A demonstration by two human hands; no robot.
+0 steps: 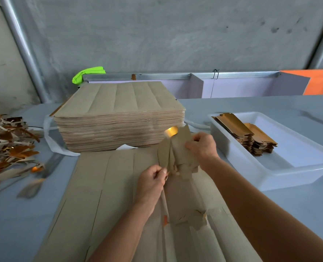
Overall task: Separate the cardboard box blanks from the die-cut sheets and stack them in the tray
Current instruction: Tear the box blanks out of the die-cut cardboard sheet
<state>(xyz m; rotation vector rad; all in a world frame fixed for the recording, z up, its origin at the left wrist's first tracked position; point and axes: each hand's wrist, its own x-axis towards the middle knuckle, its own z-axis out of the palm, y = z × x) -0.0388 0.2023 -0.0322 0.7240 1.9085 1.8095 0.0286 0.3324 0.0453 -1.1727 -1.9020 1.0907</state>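
Two hands in my view, both working one cardboard blank (177,154) held up above the near middle of the table (251,104). My left hand (151,183) pinches the blank's lower left edge between thumb and curled fingers; my right hand (202,146) grips its upper right edge, fingers curled round the card. The hands sit close together, apart only by the width of the blank. The blank shows brown on the side toward me, with one gold glint at its top. Under the hands lies one die-cut sheet (103,195), flat at the table's near edge, torn open along its right strips. One tall stack of sheets (119,118) stands behind it, toward the far edge. One white tray (281,173) sits at the right side of the table, holding two short piles of gold-faced blanks (249,135) at its far end. One heap of gold and brown offcuts (7,146) lies at the left edge. No writing or label can be read anywhere.
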